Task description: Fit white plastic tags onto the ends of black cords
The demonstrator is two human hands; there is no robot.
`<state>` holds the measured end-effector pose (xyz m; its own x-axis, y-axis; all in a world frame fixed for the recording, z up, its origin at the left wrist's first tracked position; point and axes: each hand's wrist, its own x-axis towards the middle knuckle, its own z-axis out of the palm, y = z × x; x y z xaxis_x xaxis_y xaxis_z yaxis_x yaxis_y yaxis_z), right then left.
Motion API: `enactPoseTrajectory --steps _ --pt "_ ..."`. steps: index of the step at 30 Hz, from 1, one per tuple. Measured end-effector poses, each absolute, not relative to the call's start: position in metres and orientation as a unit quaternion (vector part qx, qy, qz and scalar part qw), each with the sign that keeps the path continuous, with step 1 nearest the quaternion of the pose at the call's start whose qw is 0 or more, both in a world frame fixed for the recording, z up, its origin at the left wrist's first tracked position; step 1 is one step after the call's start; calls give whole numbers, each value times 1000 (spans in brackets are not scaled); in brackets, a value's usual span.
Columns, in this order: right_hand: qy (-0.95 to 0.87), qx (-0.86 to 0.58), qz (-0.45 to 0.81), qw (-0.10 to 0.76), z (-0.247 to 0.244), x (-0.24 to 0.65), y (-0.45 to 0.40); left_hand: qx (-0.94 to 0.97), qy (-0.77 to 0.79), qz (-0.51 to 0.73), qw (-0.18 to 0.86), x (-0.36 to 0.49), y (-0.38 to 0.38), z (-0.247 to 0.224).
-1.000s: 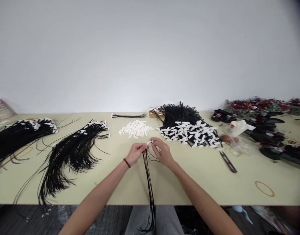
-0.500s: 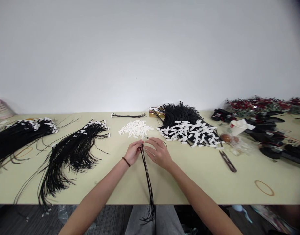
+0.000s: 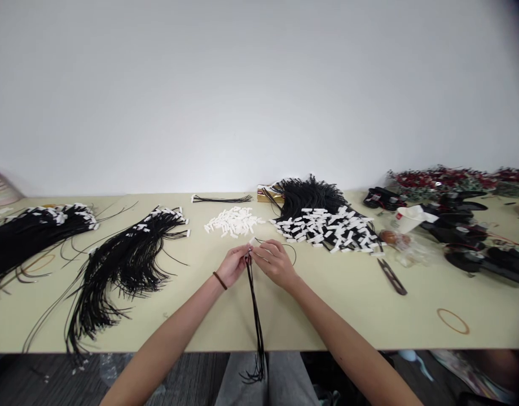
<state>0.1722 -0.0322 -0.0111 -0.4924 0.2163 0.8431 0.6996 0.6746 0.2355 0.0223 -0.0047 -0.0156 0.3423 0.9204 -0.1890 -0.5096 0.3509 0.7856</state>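
Near the middle of the table, my left hand (image 3: 234, 266) is closed on a white plastic connector (image 3: 253, 242), whose end shows above the fingertips. A bundle of thin black wires (image 3: 256, 316) hangs down from it, past the table's front edge. My right hand (image 3: 277, 264) pinches at the connector beside the left fingertips. One black wire (image 3: 294, 255) curves out around the right hand, and its end at the fingers is hidden. Just beyond the hands lies a heap of loose white connectors (image 3: 233, 221).
Wire bundles with white connectors lie left (image 3: 119, 265), far left (image 3: 35, 237) and right (image 3: 327, 225). One separate wire harness (image 3: 221, 199) is at the back. Thread snips (image 3: 392, 276), a rubber band (image 3: 453, 321), a paper cup (image 3: 412, 219) and black devices (image 3: 466, 256) are on the right.
My right fingers have closed in from spread to a pinch at the connector. The connector has shifted slightly right, and more of its white end shows above the fingers.
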Motion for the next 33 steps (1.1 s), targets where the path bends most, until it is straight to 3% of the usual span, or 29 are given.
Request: enactPoseTrajectory --steps 13,19,22,25,29,33 --pt "-851 -301 -227 365 -17 175 -29 360 324 462 743 22 -5 -16" --pt "-758 -343 47 553 -1 168 -37 329 371 470 730 19 -3 -14" --pt "-626 -364 225 652 9 173 -37 316 389 486 716 17 1 -17" --pt "-463 -349 320 749 17 189 -31 318 398 494 704 16 3 -19" --pt "-329 -363 292 822 23 216 -23 318 406 497 698 16 4 -18" --pt "-372 -453 118 802 24 220 -27 315 406 498 699 17 3 -16"
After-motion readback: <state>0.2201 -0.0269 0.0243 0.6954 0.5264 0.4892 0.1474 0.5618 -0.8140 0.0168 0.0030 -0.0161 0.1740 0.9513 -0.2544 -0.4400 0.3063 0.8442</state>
